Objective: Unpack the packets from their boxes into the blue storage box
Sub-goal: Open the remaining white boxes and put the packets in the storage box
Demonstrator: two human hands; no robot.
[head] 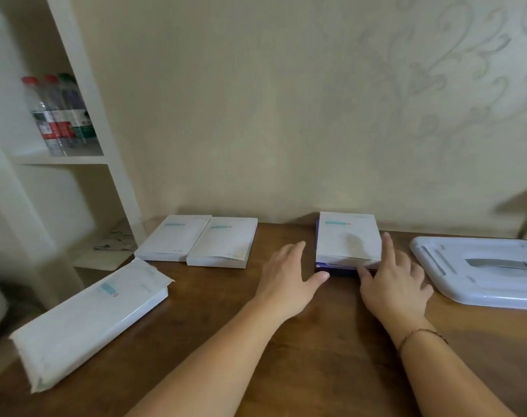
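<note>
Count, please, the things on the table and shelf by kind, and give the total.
White boxes: 4
Pale blue lid: 1
Bottles on the shelf: 3
Total: 8

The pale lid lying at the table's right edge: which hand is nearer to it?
The right hand. It rests at the white packet stack, just left of the lid. The left hand lies beyond that stack, farther left.

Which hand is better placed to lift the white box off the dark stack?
Probably the right hand: its fingers already touch the white box at its right edge. The left hand lies open beside it, apart.
</note>
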